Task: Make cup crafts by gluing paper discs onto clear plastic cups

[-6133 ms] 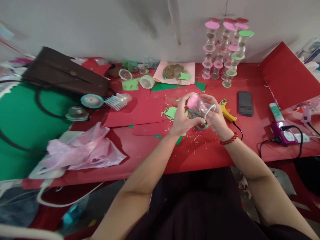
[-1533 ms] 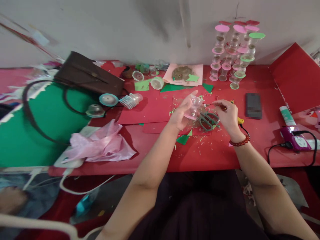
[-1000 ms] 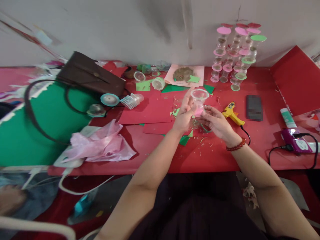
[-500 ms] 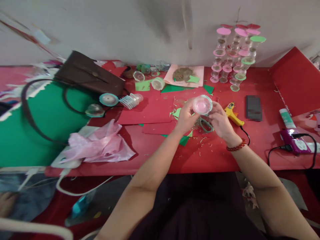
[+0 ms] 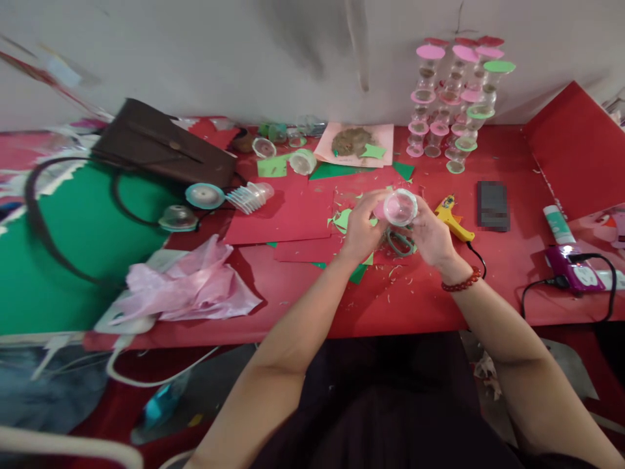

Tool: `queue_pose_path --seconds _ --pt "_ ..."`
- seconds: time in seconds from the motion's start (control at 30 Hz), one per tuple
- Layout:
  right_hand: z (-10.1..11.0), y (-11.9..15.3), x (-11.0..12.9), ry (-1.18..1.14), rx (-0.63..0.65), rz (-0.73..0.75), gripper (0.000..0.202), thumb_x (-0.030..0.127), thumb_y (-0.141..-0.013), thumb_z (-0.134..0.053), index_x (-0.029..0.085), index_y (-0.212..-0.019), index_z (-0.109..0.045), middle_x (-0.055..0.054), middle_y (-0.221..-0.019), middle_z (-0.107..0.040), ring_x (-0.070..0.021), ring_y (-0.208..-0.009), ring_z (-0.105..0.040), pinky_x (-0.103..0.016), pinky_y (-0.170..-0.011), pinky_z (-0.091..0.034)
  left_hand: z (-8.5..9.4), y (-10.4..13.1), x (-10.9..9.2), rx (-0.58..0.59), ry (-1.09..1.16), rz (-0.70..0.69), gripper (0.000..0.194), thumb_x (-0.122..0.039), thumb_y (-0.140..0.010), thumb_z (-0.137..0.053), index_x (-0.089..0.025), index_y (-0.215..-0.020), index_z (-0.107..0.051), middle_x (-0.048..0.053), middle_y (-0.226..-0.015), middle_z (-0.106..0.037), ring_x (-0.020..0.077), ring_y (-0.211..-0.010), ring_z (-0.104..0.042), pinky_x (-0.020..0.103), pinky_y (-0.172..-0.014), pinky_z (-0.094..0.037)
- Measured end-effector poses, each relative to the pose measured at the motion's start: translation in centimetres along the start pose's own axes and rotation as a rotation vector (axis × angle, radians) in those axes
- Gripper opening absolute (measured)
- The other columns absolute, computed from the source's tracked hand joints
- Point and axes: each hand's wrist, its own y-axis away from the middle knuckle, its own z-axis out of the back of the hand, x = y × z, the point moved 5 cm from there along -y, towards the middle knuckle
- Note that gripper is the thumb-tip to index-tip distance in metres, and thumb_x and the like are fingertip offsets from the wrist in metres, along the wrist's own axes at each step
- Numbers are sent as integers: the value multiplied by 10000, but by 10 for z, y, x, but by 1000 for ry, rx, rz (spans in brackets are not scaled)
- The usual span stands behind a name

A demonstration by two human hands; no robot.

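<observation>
A clear plastic cup [image 5: 401, 208] with a pale rim and some pink at its left side is held up over the red table [image 5: 303, 293]. My left hand [image 5: 362, 227] grips it from the left, and my right hand [image 5: 432, 236] has its fingers on the right side. Green-handled scissors [image 5: 400, 241] lie just below the cup, partly hidden by my hands. Green paper scraps [image 5: 342, 220] and small shavings surround them. Close to my right hand rests a yellow glue gun [image 5: 455, 218].
Tall stacks of cups [image 5: 439, 104] stand at the back right. Nested cups [image 5: 250, 197], a brown bag [image 5: 166, 146] and a pink plastic bag [image 5: 190, 283] lie left. A dark phone-like object [image 5: 493, 206], glue stick [image 5: 559, 225] and purple socket block [image 5: 575, 268] are right.
The cup has turned in my hands, so its pink part now shows at the left rather than in the middle. The whole view has shifted slightly.
</observation>
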Motion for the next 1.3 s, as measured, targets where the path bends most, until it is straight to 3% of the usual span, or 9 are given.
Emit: queue_pose_path --seconds 0.17,0.3,0.47,0.83,1.03,1.3 --pt "-3 1 4 -30 2 0 424 391 -781 -623 296 -1194 -606 -48 -1223 -717 -229 -1068 -688 -385 -877 -617 0 1 -3 5 11 -13 323 -447 -939 -720 -249 -1192 -738 117 -1295 -743 276 -1254 -668 484 -1118 -501" --pt "-4 0 2 14 -69 32 473 392 -707 -813 302 -1131 -623 -10 -1043 -722 -191 -936 -679 -351 -835 -606 -3 3 -8 55 -35 -88 288 -411 -960 -694 -268 -1206 -740 92 -1319 -738 272 -1267 -668 501 -1145 -500" --pt "2 -3 -1 89 -107 79 452 448 -724 -818 279 -1089 -611 8 -929 -672 -157 -838 -640 -327 -764 -574 -5 7 -10 58 -131 -131 331 -282 -960 -681 -285 -1290 -701 85 -1400 -693 268 -1340 -635 503 -1167 -502" --pt "4 -1 -4 -77 -192 -50 391 219 -628 -811 261 -977 -638 45 -805 -657 -123 -731 -597 -275 -664 -497 -11 16 -7 49 -316 -188 479 -49 -883 -585 -255 -1310 -655 77 -1398 -697 249 -1322 -659 516 -1159 -539" --pt "6 -4 -4 -97 -159 -32 391 312 -651 -892 253 -956 -654 54 -776 -635 -108 -685 -572 -273 -653 -484 -9 14 -10 31 -320 -237 470 -43 -870 -612 -252 -1289 -649 76 -1354 -705 249 -1296 -671 496 -1136 -563" --pt "9 -6 -10 -74 -222 -51 341 224 -679 -825 251 -937 -604 41 -807 -648 -123 -712 -593 -284 -672 -506 -18 18 -9 35 -328 -236 427 -132 -912 -660 -242 -1323 -623 97 -1375 -698 264 -1299 -668 512 -1118 -573"
